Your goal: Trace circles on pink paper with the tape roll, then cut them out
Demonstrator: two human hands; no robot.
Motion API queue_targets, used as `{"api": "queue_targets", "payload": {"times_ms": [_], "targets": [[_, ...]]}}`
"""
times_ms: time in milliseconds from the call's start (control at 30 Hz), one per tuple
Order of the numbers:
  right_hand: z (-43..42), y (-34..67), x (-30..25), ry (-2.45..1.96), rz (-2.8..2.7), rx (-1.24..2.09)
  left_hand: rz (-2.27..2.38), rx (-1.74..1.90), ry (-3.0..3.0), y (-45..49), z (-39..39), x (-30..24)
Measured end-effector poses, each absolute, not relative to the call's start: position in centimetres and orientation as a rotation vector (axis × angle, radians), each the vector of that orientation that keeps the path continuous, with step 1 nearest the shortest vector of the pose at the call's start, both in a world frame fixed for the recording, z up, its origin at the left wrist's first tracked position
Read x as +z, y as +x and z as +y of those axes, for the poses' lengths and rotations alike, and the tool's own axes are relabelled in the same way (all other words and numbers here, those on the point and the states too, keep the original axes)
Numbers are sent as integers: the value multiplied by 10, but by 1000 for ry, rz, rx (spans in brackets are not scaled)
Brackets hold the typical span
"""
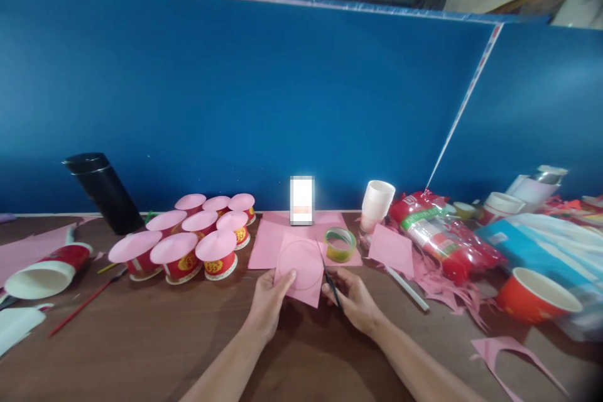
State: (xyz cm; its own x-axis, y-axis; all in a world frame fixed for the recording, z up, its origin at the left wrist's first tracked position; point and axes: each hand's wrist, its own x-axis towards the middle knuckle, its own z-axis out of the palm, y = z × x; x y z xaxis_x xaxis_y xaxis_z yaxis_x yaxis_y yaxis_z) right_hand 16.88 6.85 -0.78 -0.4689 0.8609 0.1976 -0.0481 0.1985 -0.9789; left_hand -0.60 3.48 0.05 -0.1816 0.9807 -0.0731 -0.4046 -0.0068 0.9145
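My left hand (269, 301) pinches the lower left edge of a square of pink paper (301, 267), thumb on top. A circle is drawn on this paper. In my right hand (352, 298) is a pair of scissors (331, 286) with dark handles, its blades pointing up along the paper's right edge. Whether the blades touch the paper I cannot tell. Behind the square lies a stack of pink paper (264, 242), with a roll of green-yellow tape (340, 245) on its right part.
Several red paper cups (174, 267) topped with pink discs stand left, near a black bottle (103, 191). White cups (377, 204), a pink sheet (391, 250), a white stick (409, 290), paper scraps (447, 286), a red package (438, 232) and an orange bowl (532, 298) lie right.
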Motion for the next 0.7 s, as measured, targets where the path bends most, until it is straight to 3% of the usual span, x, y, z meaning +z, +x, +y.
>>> {"api": "queue_targets", "payload": {"times_ms": [700], "targets": [[68, 168, -7, -785, -1633, 1383, 1070, 1494, 758, -6, 35, -1]]}}
